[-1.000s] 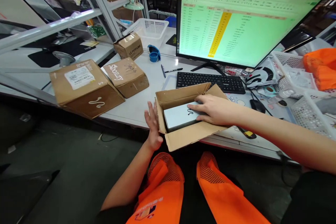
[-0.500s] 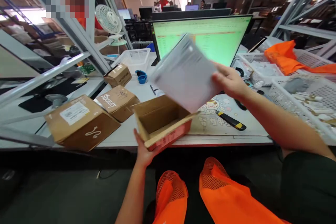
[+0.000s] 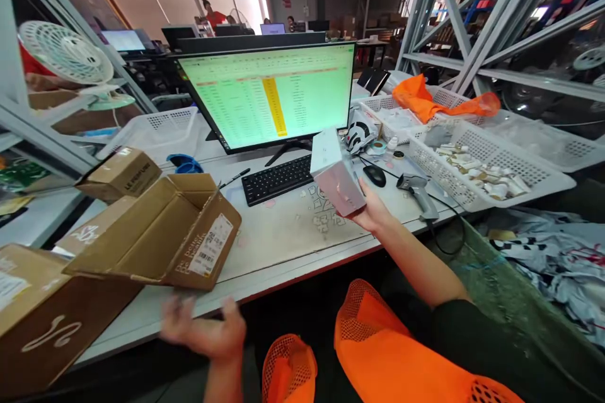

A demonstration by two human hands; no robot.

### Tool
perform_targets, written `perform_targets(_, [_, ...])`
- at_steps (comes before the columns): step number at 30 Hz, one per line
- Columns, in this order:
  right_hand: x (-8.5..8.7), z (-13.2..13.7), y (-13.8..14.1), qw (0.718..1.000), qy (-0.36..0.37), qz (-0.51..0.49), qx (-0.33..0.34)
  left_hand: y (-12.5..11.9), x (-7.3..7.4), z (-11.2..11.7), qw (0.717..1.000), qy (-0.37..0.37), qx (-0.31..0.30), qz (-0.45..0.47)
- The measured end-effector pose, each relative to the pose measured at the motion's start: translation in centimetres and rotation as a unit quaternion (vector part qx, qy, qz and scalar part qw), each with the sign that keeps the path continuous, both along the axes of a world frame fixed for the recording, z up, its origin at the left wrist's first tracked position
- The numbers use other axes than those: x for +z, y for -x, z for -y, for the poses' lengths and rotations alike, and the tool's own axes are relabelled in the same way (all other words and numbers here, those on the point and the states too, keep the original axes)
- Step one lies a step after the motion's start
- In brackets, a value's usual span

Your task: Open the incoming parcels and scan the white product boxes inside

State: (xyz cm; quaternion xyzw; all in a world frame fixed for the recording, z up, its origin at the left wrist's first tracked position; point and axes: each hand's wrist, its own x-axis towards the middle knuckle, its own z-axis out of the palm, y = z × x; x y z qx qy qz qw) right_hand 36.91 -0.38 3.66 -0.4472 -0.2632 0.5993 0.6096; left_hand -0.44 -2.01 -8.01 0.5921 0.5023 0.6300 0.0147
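Observation:
My right hand (image 3: 369,209) is closed around the lower end of a white product box (image 3: 333,171) and holds it above the desk, just right of the black keyboard (image 3: 278,179). The emptied brown carton (image 3: 161,230) lies tilted on its side at the desk's front edge, its open end toward the left. My left hand (image 3: 203,330) is below the carton, off the desk edge, blurred, with fingers apart and nothing in it. A handheld barcode scanner (image 3: 416,191) lies on the desk to the right of the white box.
Sealed brown cartons (image 3: 40,312) (image 3: 120,171) sit at the left. A monitor with a green spreadsheet (image 3: 269,94) stands behind the keyboard, a mouse (image 3: 374,175) beside it. White baskets (image 3: 477,164) with small parts and orange cloth fill the right side. A desk fan (image 3: 70,63) stands far left.
My right hand lifted the white box out of the carton and carried it right. My left hand let go of the carton, which now lies on its side. The view swung right.

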Motion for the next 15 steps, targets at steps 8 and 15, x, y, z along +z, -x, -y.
perform_targets(8, [-5.7,4.3,-0.7,0.784,-0.362,0.499,-0.066,-9.4,5.2,-2.0,0.609,0.406,-0.556,0.394])
perform_targets(15, [-5.8,8.5,-2.9,0.476,-0.472,0.742,-0.009,-11.3,5.4,-3.1,0.559,0.49,-0.559,0.367])
